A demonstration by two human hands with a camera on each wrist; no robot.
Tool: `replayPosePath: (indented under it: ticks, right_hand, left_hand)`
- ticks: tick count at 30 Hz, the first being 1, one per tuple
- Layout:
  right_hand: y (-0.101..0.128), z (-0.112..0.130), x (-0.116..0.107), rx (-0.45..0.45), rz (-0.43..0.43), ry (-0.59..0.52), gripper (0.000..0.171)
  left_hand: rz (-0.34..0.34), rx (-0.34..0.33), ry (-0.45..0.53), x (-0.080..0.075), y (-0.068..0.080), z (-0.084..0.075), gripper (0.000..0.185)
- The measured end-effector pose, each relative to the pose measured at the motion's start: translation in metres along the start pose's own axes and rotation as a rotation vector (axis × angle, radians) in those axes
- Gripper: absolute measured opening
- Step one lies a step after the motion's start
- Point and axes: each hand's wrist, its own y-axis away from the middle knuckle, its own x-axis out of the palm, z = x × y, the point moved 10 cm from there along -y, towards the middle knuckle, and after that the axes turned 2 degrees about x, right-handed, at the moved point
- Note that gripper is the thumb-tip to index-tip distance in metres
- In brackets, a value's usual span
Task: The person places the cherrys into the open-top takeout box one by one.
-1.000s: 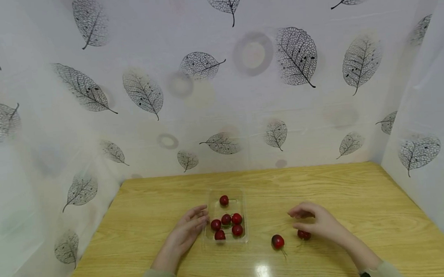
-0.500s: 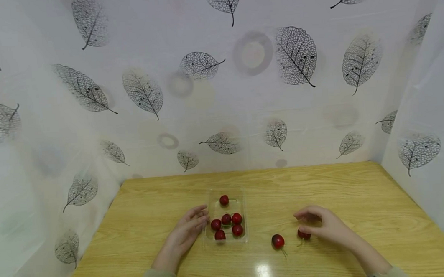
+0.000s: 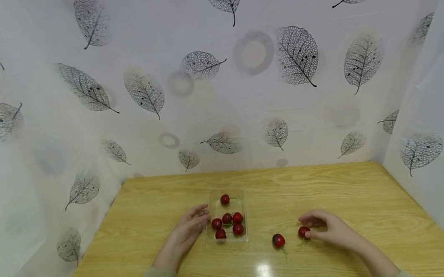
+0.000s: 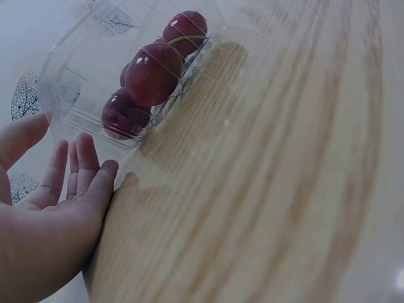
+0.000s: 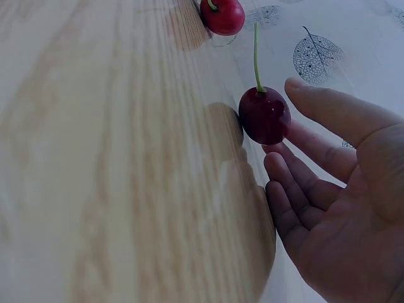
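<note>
A clear plastic box (image 3: 242,204) holds several dark red cherries, one at its far end and the others grouped nearer. Along the box's left side lies my left hand (image 3: 189,230), fingers extended and fingertips right at the wall; the left wrist view shows cherries (image 4: 153,74) through the plastic. To the right of the box, two stemmed cherries rest on the table. My right hand (image 3: 328,230) is at the farther one, the cherry (image 5: 265,116), with thumb and fingers spread about it. In the right wrist view a gap shows between thumb tip and cherry. The other loose cherry (image 3: 278,241) lies to its left.
The wooden table (image 3: 164,187) has a light grain and a bright glare spot near its front. A pale sheet printed with leaves (image 3: 296,55) rises behind the table and on both sides.
My right hand has moved right and slightly nearer, lower around the farther loose cherry, which now shows more between thumb and fingers. The left hand, box and cherries have stayed put.
</note>
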Motion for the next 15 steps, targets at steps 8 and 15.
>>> replayPosePath:
  ticks: [8, 15]
  right_hand:
    - [0.0021, 0.0007, -0.0003, -0.068, 0.013, -0.003, 0.039]
    - [0.0048, 0.0036, 0.0008, -0.135, 0.020, 0.019, 0.038]
  left_hand:
    - [0.015, -0.004, 0.003, 0.0008, -0.0003, 0.0002, 0.055]
    - [0.018, -0.009, 0.018, 0.0006, -0.0002, 0.0000, 0.053]
